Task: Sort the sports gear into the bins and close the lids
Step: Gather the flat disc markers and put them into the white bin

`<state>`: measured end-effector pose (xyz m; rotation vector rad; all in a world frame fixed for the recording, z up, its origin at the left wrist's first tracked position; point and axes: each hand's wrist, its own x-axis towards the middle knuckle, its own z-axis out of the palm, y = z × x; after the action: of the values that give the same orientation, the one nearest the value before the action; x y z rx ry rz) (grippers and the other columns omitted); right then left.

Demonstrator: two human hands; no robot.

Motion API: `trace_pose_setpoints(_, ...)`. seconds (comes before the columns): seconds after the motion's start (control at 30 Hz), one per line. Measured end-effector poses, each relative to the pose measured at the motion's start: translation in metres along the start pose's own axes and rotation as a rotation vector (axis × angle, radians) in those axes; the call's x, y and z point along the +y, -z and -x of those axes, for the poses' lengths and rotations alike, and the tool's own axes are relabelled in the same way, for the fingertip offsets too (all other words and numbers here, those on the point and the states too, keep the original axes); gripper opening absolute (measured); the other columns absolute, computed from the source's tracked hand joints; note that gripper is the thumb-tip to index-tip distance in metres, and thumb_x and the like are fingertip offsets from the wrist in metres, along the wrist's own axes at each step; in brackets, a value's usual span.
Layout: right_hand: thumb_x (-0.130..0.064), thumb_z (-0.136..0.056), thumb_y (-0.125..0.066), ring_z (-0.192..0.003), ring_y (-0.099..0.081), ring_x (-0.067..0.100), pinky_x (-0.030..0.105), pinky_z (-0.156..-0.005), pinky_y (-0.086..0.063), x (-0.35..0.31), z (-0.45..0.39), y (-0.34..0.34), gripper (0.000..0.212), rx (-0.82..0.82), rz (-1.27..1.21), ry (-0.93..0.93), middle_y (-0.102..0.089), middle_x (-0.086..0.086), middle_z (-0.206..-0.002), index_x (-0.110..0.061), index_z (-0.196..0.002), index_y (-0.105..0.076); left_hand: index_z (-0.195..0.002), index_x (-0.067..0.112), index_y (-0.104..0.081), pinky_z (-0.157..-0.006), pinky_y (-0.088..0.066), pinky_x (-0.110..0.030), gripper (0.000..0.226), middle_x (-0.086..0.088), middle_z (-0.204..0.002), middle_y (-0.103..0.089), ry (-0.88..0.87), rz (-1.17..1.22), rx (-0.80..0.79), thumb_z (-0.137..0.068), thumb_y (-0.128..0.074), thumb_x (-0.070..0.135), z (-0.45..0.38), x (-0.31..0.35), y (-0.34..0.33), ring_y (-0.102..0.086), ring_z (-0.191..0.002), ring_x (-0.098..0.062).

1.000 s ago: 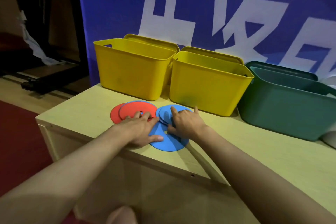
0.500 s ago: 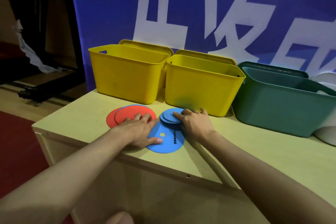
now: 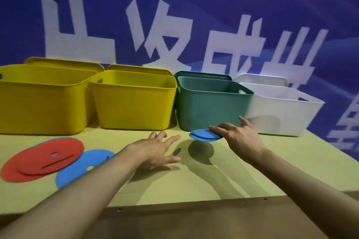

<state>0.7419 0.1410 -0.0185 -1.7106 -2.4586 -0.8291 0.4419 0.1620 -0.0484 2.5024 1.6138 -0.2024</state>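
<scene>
Two red discs and one big blue disc lay at nine o'clock on the table; the left hand, off them now, hovered with fingers spread and released; the right hand had lifted the small blue discs, pinching them at one o'clock before the green bin; sorting had begun, lids open.

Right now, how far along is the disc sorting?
Done: nothing visibly binned; all four lids off.
In hand: right hand holds small blue discs above the table, before the green bin. Left hand is open, empty.
Left: red discs and large blue disc on the table, then lids.
</scene>
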Motion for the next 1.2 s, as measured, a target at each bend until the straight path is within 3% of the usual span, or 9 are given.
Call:
trace_pose_setpoints(0.37,-0.006,-0.093,-0.053,-0.093,-0.073,0.029,0.055,-0.112,-0.037,0.132,0.053,0.011,0.062,0.141,0.079,-0.324,-0.069,0.001,-0.125,-0.034,-0.148,-0.048,-0.156,0.056,-0.008,-0.106,-0.048,-0.048,0.112,0.001,-0.156,-0.038,-0.073,-0.059,-0.117,-0.071,-0.080,0.068,-0.097,0.095,0.009,-0.043,-0.138,-0.027)
trace_pose_setpoints(0.43,-0.007,-0.093,-0.051,-0.087,-0.072,0.033,0.057,-0.110,-0.036,0.161,0.038,0.023,0.056,0.237,0.141,-0.351,-0.070,0.005,-0.122,-0.029,-0.144,-0.052,-0.157,0.052,-0.014,-0.106,-0.048,-0.046,0.115,-0.001,-0.160,-0.034,-0.045,-0.099,-0.148,-0.067,-0.085,0.065,-0.110,0.102,0.012,-0.042,-0.140,-0.030)
trace_pose_setpoints(0.53,-0.010,-0.101,-0.043,-0.083,-0.071,0.036,0.058,-0.109,-0.035,0.198,0.000,0.037,0.045,0.312,0.207,-0.378,-0.069,0.011,-0.121,-0.026,-0.142,-0.053,-0.157,0.052,-0.015,-0.118,-0.033,-0.055,0.117,0.000,-0.171,-0.004,-0.015,-0.139,-0.214,-0.065,-0.085,0.065,-0.122,0.102,0.015,-0.016,-0.154,-0.038)
trace_pose_setpoints(0.7,-0.020,-0.104,-0.052,-0.095,-0.066,0.040,0.067,-0.110,-0.033,0.233,-0.062,0.016,0.040,0.101,0.193,-0.474,-0.063,0.015,-0.122,-0.026,-0.144,-0.051,-0.156,0.054,-0.012,-0.119,-0.030,-0.057,0.122,0.004,-0.171,0.002,-0.020,-0.118,-0.259,-0.061,-0.087,0.066,-0.132,0.096,0.012,-0.006,-0.156,-0.038)
trace_pose_setpoints(0.77,-0.035,-0.105,-0.052,-0.112,-0.063,0.042,0.077,-0.108,-0.028,0.228,-0.074,-0.001,0.046,-0.075,0.075,-0.543,-0.057,0.015,-0.133,-0.033,-0.150,-0.043,-0.156,0.054,-0.012,-0.118,-0.033,-0.057,0.123,0.004,-0.169,-0.001,-0.022,-0.119,-0.269,-0.059,-0.088,0.066,-0.136,0.095,0.012,-0.009,-0.155,-0.038)
trace_pose_setpoints(0.83,-0.040,-0.104,-0.054,-0.118,-0.063,0.038,0.073,-0.107,-0.034,0.206,-0.076,-0.015,0.047,-0.022,-0.005,-0.525,-0.059,0.011,-0.140,-0.035,-0.150,-0.045,-0.155,0.053,-0.013,-0.117,-0.033,-0.058,0.123,0.003,-0.168,-0.003,-0.031,-0.120,-0.275,-0.059,-0.089,0.065,-0.138,0.094,0.011,-0.010,-0.154,-0.039)
trace_pose_setpoints(0.97,-0.027,-0.098,-0.055,-0.085,-0.071,0.026,0.048,-0.091,-0.051,0.140,-0.052,-0.016,0.025,0.221,-0.033,-0.314,-0.074,0.001,-0.111,-0.030,-0.117,-0.071,-0.153,0.052,-0.022,-0.116,-0.034,-0.058,0.113,0.001,-0.168,-0.007,-0.063,-0.107,-0.231,-0.062,-0.088,0.064,-0.134,0.094,0.011,-0.013,-0.153,-0.040)
trace_pose_setpoints(1.1,-0.033,-0.101,-0.052,-0.066,-0.066,0.020,0.035,-0.080,-0.053,0.091,-0.029,-0.015,0.019,0.108,-0.097,-0.247,-0.073,-0.004,-0.087,-0.027,-0.101,-0.070,-0.153,0.048,-0.033,-0.111,-0.043,-0.052,0.103,-0.003,-0.159,-0.031,-0.089,-0.061,-0.169,-0.065,-0.084,0.067,-0.122,0.093,0.014,-0.037,-0.141,-0.033)
trace_pose_setpoints(1.2,-0.034,-0.101,-0.052,-0.068,-0.067,0.022,0.035,-0.076,-0.056,0.058,-0.026,-0.011,0.019,0.067,-0.154,-0.221,-0.074,-0.003,-0.088,-0.027,-0.102,-0.070,-0.149,0.042,-0.044,-0.103,-0.049,-0.042,0.090,0.004,-0.143,-0.049,-0.118,0.007,-0.073,-0.071,-0.081,0.066,-0.097,0.077,0.009,-0.049,-0.125,-0.021)
